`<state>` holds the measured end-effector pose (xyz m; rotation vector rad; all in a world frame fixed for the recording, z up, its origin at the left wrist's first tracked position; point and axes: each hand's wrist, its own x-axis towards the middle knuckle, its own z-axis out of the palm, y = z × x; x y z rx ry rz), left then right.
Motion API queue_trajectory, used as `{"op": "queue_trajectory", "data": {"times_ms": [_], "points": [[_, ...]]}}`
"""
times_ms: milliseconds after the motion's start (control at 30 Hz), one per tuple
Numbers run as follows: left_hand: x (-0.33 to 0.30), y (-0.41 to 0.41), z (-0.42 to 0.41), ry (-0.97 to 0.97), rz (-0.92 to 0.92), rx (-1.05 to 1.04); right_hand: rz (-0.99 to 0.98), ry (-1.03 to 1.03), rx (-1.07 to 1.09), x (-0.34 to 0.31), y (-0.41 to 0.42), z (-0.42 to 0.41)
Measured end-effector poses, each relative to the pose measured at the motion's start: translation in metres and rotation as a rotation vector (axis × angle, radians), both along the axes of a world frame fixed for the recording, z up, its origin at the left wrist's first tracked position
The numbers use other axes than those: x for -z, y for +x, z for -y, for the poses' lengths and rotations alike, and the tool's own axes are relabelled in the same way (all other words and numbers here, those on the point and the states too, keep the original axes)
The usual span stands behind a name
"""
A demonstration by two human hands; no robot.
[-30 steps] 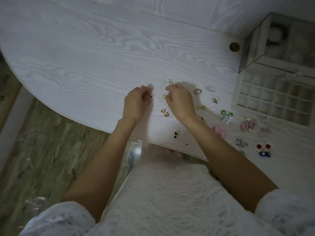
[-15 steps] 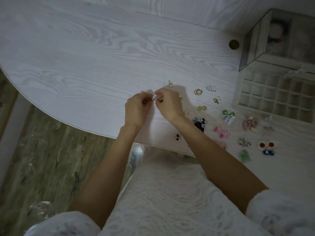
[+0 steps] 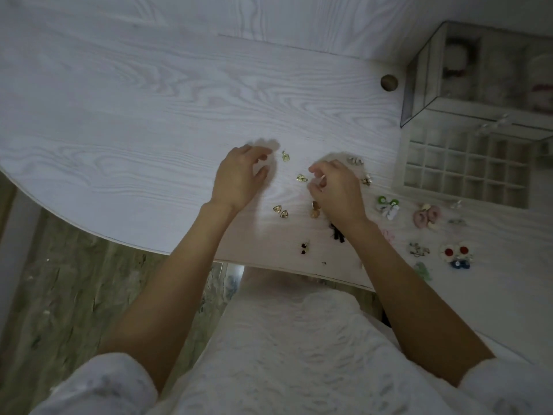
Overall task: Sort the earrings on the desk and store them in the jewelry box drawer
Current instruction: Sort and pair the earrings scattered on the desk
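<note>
Hands hovered apart at frame centre — left hand [image 3: 239, 178] loose-fingered and empty; right hand [image 3: 335, 187] curled, whether it pinched anything I could not tell; earrings [image 3: 302, 178] lay paired between and rightward, presumably for matching — gridded drawer [image 3: 466, 172] waited open at right.

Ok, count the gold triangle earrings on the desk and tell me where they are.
2. One triangle earring lies between the wrists, the other right beside it, toward the desk edge. The right hand may hide more.
</note>
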<state>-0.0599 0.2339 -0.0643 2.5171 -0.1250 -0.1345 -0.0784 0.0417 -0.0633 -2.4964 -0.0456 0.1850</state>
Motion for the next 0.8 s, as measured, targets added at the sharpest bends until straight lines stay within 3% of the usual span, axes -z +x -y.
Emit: {"op": "queue_trajectory", "data": {"times_ms": [233, 467, 633, 800], "points": [[0.006, 0.038, 0.027, 0.107, -0.151, 0.07, 0.002, -0.038, 0.0, 0.012, 0.012, -0.021], [0.006, 0.032, 0.043, 0.081, -0.139, 0.146, -0.039, -0.021, 0.073, 0.015, 0.01, -0.014], [0.007, 0.02, 0.051, 0.036, -0.125, 0.127, -0.042, 0.154, 0.171, 0.016, 0.015, -0.023], [0.005, 0.016, 0.049, 0.038, -0.158, 0.109, -0.045, 0.091, 0.114, 0.018, 0.013, -0.02]]}}
